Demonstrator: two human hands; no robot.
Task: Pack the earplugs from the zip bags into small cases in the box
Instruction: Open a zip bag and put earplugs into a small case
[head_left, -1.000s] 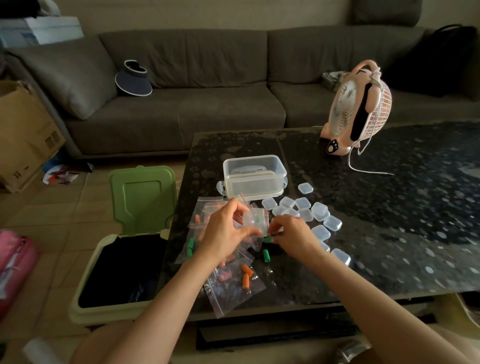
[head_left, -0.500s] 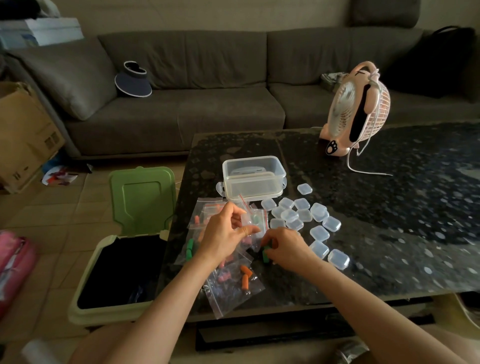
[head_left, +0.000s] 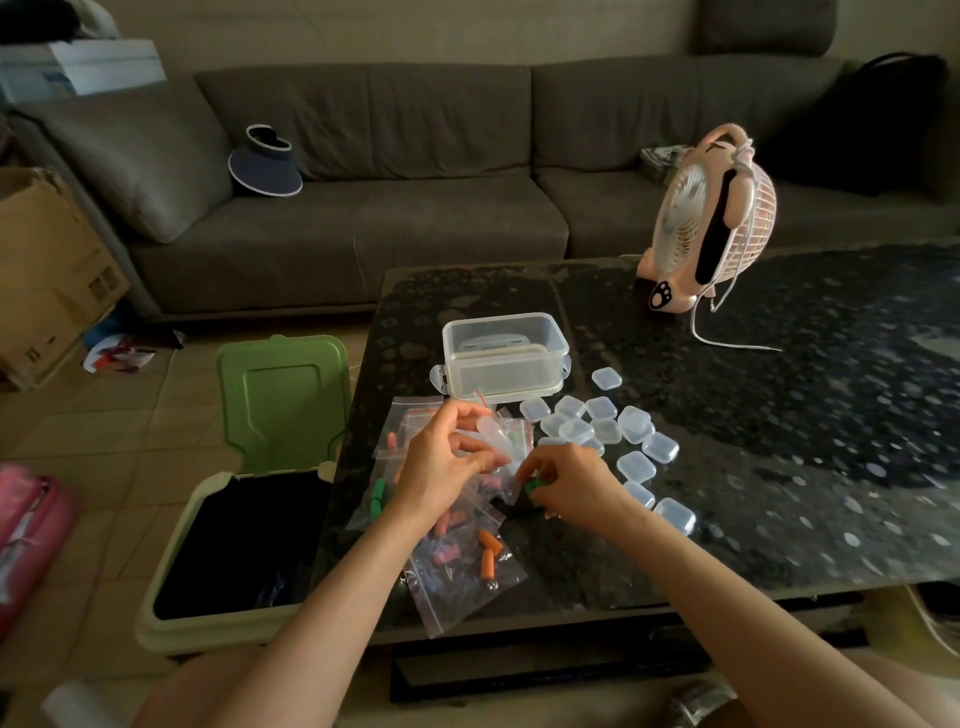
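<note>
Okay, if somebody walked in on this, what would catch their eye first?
Probably the pink fan standing at the far side of the dark table. Then the hands near the front edge: the left hand holds a clear small case while the right hand pinches a green earplug. Right of them lies a scatter of clear cases, and zip bags of orange earplugs lie beneath the left wrist.

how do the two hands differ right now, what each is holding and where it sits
The left hand holds a small clear case; the right hand pinches a green earplug. The left hand is raised above the zip bags; the right hand sits lower, close to the table. Both have curled fingers and meet over the bags.
</note>
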